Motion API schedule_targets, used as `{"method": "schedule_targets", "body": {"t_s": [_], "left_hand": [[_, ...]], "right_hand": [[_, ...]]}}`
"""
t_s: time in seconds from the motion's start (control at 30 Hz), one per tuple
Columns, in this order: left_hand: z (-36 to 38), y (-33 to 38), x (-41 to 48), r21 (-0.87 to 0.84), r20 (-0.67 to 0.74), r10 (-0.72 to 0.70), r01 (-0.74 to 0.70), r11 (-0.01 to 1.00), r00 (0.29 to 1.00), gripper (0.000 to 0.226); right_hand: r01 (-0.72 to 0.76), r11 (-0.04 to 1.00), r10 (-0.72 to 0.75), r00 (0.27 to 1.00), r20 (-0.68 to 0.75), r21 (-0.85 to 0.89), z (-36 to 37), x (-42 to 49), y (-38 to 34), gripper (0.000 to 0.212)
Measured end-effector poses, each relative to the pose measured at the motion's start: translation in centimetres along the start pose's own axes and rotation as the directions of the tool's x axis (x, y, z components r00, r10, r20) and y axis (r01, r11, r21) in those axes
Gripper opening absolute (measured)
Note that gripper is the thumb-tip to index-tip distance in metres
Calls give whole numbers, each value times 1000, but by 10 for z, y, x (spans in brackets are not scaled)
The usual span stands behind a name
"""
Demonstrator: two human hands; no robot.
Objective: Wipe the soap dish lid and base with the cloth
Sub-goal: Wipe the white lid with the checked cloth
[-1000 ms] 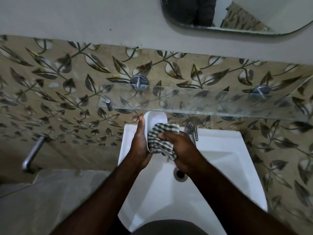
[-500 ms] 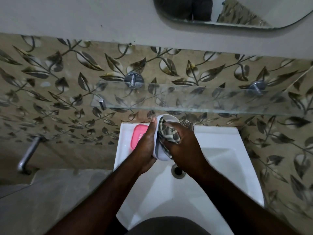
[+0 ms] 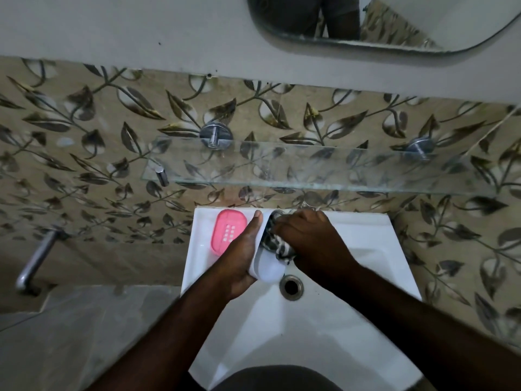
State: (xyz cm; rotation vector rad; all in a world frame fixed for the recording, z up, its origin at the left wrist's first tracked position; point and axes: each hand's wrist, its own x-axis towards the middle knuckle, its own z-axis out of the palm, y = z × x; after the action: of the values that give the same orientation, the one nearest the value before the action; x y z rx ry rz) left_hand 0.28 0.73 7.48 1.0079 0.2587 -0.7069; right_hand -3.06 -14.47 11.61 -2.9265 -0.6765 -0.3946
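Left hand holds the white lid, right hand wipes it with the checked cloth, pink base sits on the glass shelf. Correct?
Not the glass shelf: head view shows the pink base on the sink rim, back left, beside the left hand. Rest holds.

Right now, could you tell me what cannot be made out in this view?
Head view: inside of the lid, covered by the cloth and right hand.
Head view: the pink base, near corner behind the left hand.
Head view: the mirror, cut off by the top edge.
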Motion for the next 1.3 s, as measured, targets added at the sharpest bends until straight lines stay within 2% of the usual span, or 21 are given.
{"method": "schedule_targets", "body": {"t_s": [0.1, 0.2, 0.3, 0.33, 0.37, 0.4, 0.43, 0.5, 0.6, 0.7, 0.77, 0.8, 0.87, 0.9, 0.97, 1.0, 1.07, 1.1, 1.13, 1.2, 1.3], "left_hand": [[-1, -1, 3, 57, -57, 8, -4, 998, 998, 45], [1, -6, 5, 219, -127, 107, -77, 973, 986, 40], [5, -20, 4, 374, -194, 199, -115, 920, 961, 40], [7, -25, 4, 389, -181, 233, -148, 909, 955, 41], [8, -30, 4, 396, -161, 267, -186, 899, 950, 41], [9, -32, 3, 398, -139, 298, -222, 890, 944, 38], [11, -34, 2, 397, -112, 325, -258, 881, 939, 35], [18, -32, -1, 380, -47, 373, -329, 865, 927, 38], [29, -19, -1, 325, 61, 431, -426, 844, 900, 48], [28, -8, 3, 307, 144, 416, -440, 844, 898, 39], [21, -11, 5, 346, 182, 368, -410, 844, 912, 39], [16, -13, 6, 363, 183, 337, -382, 850, 923, 41], [6, -18, 6, 368, 152, 280, -317, 874, 948, 48], [1, -19, 7, 366, 136, 260, -292, 883, 956, 51], [-6, -19, 7, 365, 109, 229, -253, 896, 967, 51], [-9, -19, 7, 367, 101, 220, -242, 898, 970, 49], [-9, -19, 5, 417, 107, 220, -245, 875, 969, 39], [-8, -21, 5, 461, 113, 221, -248, 852, 969, 34], [-8, -25, 6, 491, 111, 223, -249, 835, 968, 33], [-5, -30, 7, 464, 47, 213, -210, 861, 976, 40], [-5, -32, 9, 323, -129, 157, -108, 940, 979, 51]], "right_hand": [[-1, 1000, 1, 998, 62, -8, 8, 0, -2, 53], [-186, 976, 172, 977, 125, 112, 18, -5, -13, 43], [-357, 887, 294, 926, 238, 292, 26, -16, -23, 40], [-437, 790, 319, 892, 320, 430, 26, -20, -27, 32], [-524, 606, 326, 850, 414, 599, 25, -23, -32, 19], [-588, 373, 312, 808, 500, 718, 23, -25, -35, 13], [-616, 135, 294, 773, 562, 776, 21, -27, -34, 12], [-610, -168, 304, 715, 629, 774, 17, -29, -33, 11], [-498, -384, 407, 664, 627, 777, 11, -22, -32, 13], [-311, -578, 497, 599, 627, 755, 5, -8, -29, 13], [-184, -653, 533, 576, 619, 734, 0, -2, -26, 14], [-165, -657, 537, 582, 610, 736, -1, -1, -27, 17], [-220, -549, 560, 620, 550, 806, 3, -8, -31, 23], [-260, -455, 569, 651, 503, 852, 6, -13, -34, 25], [-360, -198, 519, 750, 409, 912, 11, -23, -37, 10], [-389, -16, 443, 823, 355, 921, 13, -27, -38, 3], [-331, 443, 237, 939, 248, 833, 23, -32, -35, 16], [-246, 641, 124, 968, 217, 727, 28, -33, -31, 23], [-152, 787, 24, 976, 217, 598, 34, -35, -26, 28], [15, 935, -113, 960, 256, 354, 43, -35, -15, 35], [113, 983, -150, 949, 276, 144, 45, -31, -4, 39]]}}
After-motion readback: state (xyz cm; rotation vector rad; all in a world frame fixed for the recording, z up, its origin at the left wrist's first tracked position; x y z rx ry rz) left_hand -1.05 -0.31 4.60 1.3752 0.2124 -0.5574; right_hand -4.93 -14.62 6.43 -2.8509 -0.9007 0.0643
